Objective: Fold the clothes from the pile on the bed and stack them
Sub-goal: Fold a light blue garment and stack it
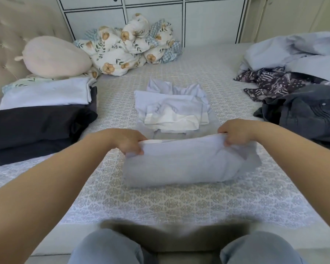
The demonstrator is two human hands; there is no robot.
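At the far left of the frame we see a tufted beige headboard [6,40], and in front of it a pale pink cushion [55,58]. Below the cushion, at the left edge, sits a stack of folded clothes [42,119]: a light blue piece on top of black ones. In the upper middle, against white cabinet doors [152,18], lies a bunched floral duvet [128,50].

The bed [179,202] fills the centre, covered in a pale patterned sheet. In the lower left, our left forearm reaches in, and our left hand [128,141] pinches the left end of the raised edge of a light blue garment [187,164], fingers curled over the fabric. The near half of this garment is lifted and doubled towards the far half, which lies flat in the middle of the frame with its collar and folded-in sleeves showing. Our right hand [234,133] grips the right end of the same raised edge, fingers curled around it.

At the right edge of the frame lies the unfolded pile [297,73]: light blue cloth on top, a dark purple printed piece beneath it, and a grey shirt nearest us. At the bottom centre we see our knees in blue jeans [111,248].
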